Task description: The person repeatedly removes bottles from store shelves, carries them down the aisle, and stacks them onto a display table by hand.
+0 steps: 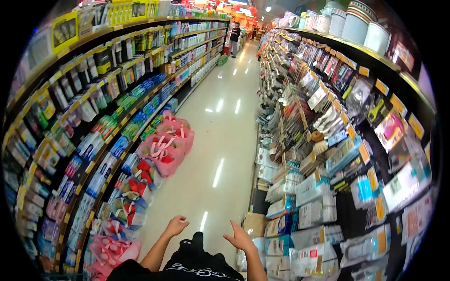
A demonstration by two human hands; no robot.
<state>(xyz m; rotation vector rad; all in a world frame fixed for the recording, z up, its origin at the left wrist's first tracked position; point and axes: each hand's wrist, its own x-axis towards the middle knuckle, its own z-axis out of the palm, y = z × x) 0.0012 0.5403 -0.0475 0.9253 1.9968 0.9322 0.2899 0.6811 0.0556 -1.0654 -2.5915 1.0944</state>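
Low in the view, my left hand (176,226) hangs in the air over the aisle floor, its fingers loosely bent and nothing visible in it. My right hand (240,236) is held out on the other side of my body, thumb and fingers apart, holding nothing. Nearest to the left hand are clear bags with red, white and blue contents (136,187) at the foot of the left shelves. Packaged goods (280,246) hang low on the right rack, just beyond the right hand. Neither hand touches any goods.
Pink translucent bags (171,145) sit on the floor along the left shelves, with another pink bag (112,255) nearer me. Toothpaste-like boxes (93,145) fill the left shelves. Buckets (358,25) top the right rack. A person (235,40) stands far down the shiny aisle (220,136).
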